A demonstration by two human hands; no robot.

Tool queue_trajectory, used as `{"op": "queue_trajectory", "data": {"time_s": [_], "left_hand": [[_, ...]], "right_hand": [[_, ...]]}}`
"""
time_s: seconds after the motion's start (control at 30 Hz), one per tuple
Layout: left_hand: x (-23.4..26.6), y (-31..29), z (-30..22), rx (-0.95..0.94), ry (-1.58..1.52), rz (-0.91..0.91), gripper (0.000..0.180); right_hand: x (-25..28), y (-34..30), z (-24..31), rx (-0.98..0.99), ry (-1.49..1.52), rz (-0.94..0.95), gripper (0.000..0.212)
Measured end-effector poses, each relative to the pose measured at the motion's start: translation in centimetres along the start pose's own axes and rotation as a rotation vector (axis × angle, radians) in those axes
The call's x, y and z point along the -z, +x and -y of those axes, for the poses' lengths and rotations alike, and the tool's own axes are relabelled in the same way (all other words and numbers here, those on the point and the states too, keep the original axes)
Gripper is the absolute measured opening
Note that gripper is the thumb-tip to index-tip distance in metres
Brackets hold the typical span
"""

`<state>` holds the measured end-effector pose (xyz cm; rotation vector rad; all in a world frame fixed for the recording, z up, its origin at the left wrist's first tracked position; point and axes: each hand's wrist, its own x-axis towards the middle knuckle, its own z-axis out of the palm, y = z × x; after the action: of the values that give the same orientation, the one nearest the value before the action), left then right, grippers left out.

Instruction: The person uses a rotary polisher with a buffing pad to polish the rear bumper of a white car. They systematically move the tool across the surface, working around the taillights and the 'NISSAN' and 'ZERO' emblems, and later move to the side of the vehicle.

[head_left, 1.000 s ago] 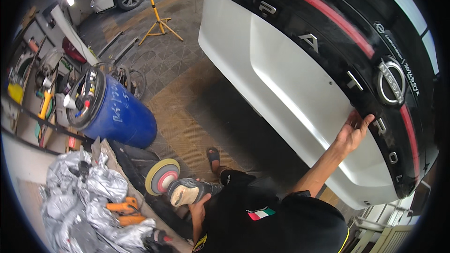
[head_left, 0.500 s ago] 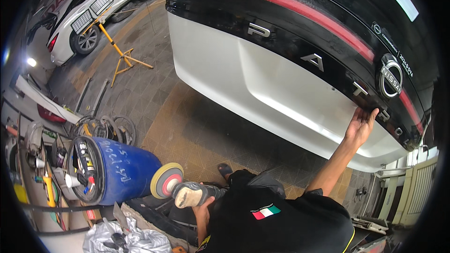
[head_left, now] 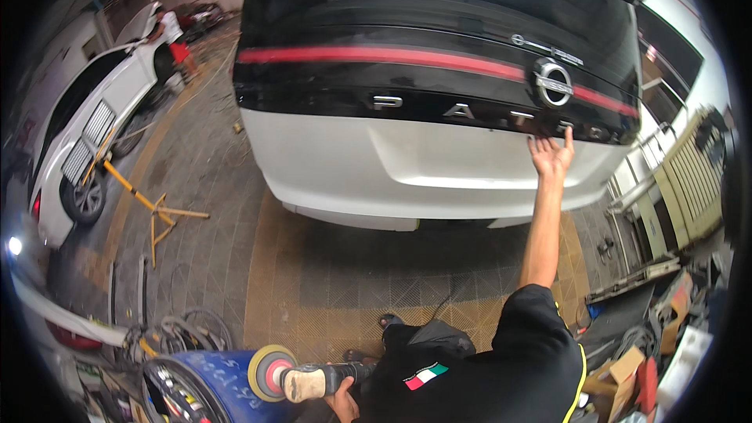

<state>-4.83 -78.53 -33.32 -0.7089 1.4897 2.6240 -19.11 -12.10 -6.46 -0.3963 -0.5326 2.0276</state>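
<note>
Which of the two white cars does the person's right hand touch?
The big one straight ahead, with a black tailgate band and red strip; the right hand rests there. The other white car stands apart at left.

Open tiled floor [head_left: 345, 282] lay clear below the tailgate [head_left: 439, 157]. A blue drum [head_left: 211, 384] and yellow stand [head_left: 149, 207] blocked the left side.

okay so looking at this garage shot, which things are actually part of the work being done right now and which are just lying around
In hand:
- right hand, fingertips on the black trim of the white car's tailgate
- left hand, gripping a polisher with a yellow and red pad

Lying about:
- blue drum
- yellow stand
- second white car
- cardboard boxes
- coiled hoses
</note>
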Motion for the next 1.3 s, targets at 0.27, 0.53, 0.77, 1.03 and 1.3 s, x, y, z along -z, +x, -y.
{"op": "queue_trajectory", "data": {"time_s": [0.27, 0.53, 0.77, 1.03, 1.3], "left_hand": [[4.0, 3.5, -1.3, 0.000, 0.029, 0.043, 0.083], [-2.6, 4.4, -5.8, 0.032, 0.076, -0.015, 0.079], [-4.2, 4.2, -7.2, 0.028, -0.076, -0.190, 0.078], [-1.5, 2.7, -7.6, -0.094, 0.412, -0.164, 0.077], [1.3, 1.6, -11.9, -0.199, 0.544, -0.241, 0.078]], "right_hand": [[1.8, 1.0, -1.0, 0.047, -0.081, -0.208, 0.097], [19.5, 3.3, -7.4, 0.177, -0.301, -0.684, 0.069], [38.9, -5.5, -25.1, -0.908, -2.075, 0.325, 0.043], [23.9, -23.2, -47.3, -1.082, -2.236, 1.346, 0.042], [9.8, -29.8, -62.0, -0.560, -1.884, 1.891, 0.029]]}}
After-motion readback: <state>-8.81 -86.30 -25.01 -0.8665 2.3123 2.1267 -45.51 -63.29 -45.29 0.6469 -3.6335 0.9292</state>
